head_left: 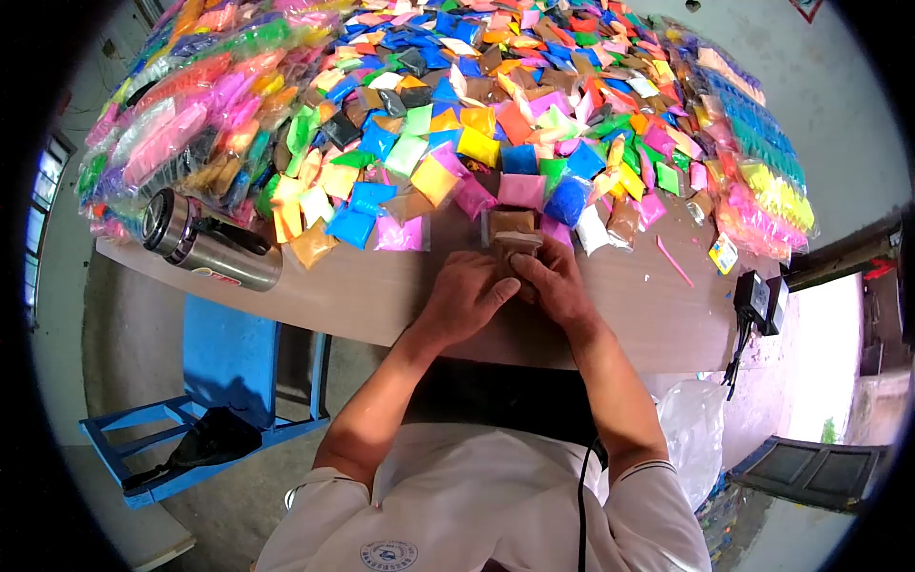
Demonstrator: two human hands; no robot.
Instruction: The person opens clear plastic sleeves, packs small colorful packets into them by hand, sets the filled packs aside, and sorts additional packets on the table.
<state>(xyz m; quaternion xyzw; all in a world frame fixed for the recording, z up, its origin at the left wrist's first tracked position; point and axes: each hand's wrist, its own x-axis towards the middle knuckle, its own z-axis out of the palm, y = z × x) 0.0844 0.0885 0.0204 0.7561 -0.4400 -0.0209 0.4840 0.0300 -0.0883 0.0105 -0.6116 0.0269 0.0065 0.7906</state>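
Over the near edge of the table, a small clear plastic packet with brown filling (516, 244) is between my two hands. My right hand (560, 286) grips it from the right, thumb pressed on its front. My left hand (465, 297) is closed at its left side, with fingers curled and the thumb against the packet's lower part; the fingertips are partly hidden. Just beyond lie a pink packet (521, 190) and a dark blue packet (568, 200). A brown packet (505, 221) lies directly behind the one in my hands.
A large heap of colourful packets (457, 86) covers the table (372, 296). Bundled packet strips stand at left (181, 124) and right (762, 143). A steel thermos (214, 243) lies at left. Black power adapters (758, 300) hang at the right edge. A blue chair (229, 357) stands left.
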